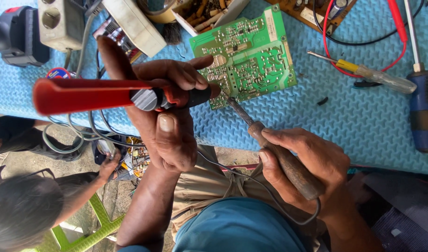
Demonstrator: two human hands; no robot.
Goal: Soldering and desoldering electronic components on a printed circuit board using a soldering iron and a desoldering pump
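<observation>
My left hand (165, 114) grips a red desoldering pump (93, 94) with a black and silver nose, its tip at the front left part of a green circuit board (251, 53). The board lies solder side up on a blue textured mat (354, 116). My right hand (300, 163) holds a brown-handled soldering iron (288, 163) by its grip. The iron's dark tip (233, 105) touches the board's near edge, just beside the pump's nose. A thin black cord runs from the iron's handle back under my wrist.
On the mat lie a yellow-handled screwdriver (372, 74), a blue-handled screwdriver (423, 109) and red and black wires (335, 56). A box of parts (204, 14), a white casing (137, 25) and a black tool (18, 35) stand behind. Another person (32, 205) crouches lower left, one hand on a device.
</observation>
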